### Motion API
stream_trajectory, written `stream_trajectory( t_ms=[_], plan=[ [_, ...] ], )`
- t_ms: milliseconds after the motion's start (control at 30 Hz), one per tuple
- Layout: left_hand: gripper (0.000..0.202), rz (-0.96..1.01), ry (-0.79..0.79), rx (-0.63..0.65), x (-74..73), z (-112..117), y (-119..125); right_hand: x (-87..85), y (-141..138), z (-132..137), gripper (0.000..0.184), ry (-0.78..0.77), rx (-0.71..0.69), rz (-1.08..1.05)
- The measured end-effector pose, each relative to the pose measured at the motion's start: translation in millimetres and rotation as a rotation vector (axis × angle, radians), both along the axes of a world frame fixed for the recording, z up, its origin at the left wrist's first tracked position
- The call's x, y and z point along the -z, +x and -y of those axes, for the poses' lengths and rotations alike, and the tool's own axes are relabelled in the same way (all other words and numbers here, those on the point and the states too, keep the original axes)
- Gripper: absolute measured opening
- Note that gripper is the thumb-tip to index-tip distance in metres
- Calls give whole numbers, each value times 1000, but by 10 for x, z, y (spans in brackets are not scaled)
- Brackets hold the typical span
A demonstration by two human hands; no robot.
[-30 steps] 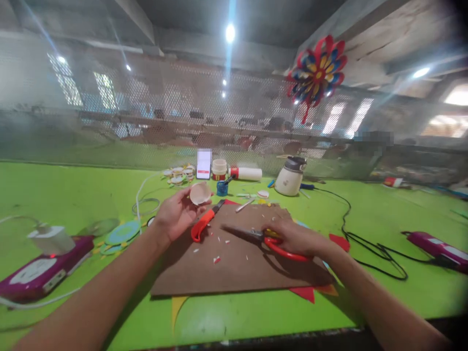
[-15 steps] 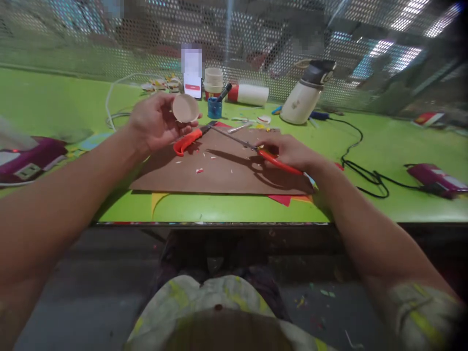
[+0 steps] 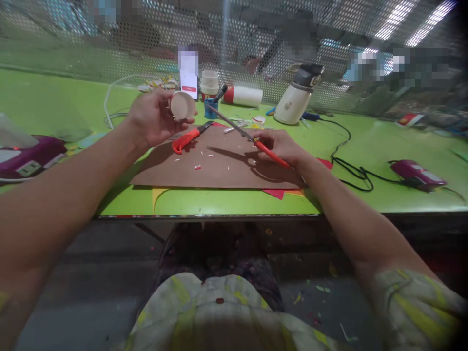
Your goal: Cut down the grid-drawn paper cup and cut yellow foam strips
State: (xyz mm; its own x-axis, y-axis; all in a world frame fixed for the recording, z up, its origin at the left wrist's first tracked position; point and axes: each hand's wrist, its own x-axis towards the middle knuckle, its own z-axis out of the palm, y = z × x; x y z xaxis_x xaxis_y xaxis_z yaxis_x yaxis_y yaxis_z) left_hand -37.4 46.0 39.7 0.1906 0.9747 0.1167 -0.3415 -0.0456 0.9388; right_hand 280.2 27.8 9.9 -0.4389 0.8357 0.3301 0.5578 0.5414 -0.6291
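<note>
My left hand (image 3: 151, 117) holds a small cut-down paper cup (image 3: 183, 106), its round pale inside facing me. In my right hand (image 3: 280, 145) is a pair of scissors with red-orange handles (image 3: 271, 153); the blades look closed and point up and left, apart from the cup. Below the cup, a box cutter with an orange grip (image 3: 186, 140) lies on a brown board (image 3: 171, 170). Small white and red paper scraps (image 3: 198, 167) are scattered over the board.
Behind the board stand a phone (image 3: 189, 73), a blue jar (image 3: 211, 109) with a marker, stacked paper cups (image 3: 209, 83), a cup lying on its side (image 3: 244, 96) and a white flask (image 3: 292, 100). Purple power boxes (image 3: 417, 174) sit at both sides, with a black cable (image 3: 351, 170).
The scissors have tilted more steeply, their tips rising toward the blue jar. The cup has turned slightly in my left hand. The whole view has shifted a little.
</note>
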Motion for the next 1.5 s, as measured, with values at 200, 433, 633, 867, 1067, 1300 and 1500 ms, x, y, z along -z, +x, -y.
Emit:
stream_trajectory(
  t_ms=[200, 433, 633, 867, 1067, 1300, 1500],
  plan=[
    [24, -17, -24, -22, 27, -29, 5, 41, 41, -40, 44, 15, -20, 1],
    [20, 6, -18, -29, 37, -4, 53, 61, 11, -14, 23, 38, 24, 41],
    [17, 36, -58, 33, 72, 58, 110, 59, -22, 27, 26, 8, 52, 21],
    [26, 149, -61, 103, -32, 175, 73, -66, -43, 151, 32, 52, 71, -76],
    [28, 175, -30, 135, -143, 248, 3, -242, -132, 396, 39, 24, 48, -143],
    [28, 288, -45, 141, -166, 226, -71, -365, -355, 761, 33, -225, -28, -126],
    [29, 309, -66, 141, -117, 202, -142, -411, -578, 807, 46, -387, -103, -124]
  ],
)
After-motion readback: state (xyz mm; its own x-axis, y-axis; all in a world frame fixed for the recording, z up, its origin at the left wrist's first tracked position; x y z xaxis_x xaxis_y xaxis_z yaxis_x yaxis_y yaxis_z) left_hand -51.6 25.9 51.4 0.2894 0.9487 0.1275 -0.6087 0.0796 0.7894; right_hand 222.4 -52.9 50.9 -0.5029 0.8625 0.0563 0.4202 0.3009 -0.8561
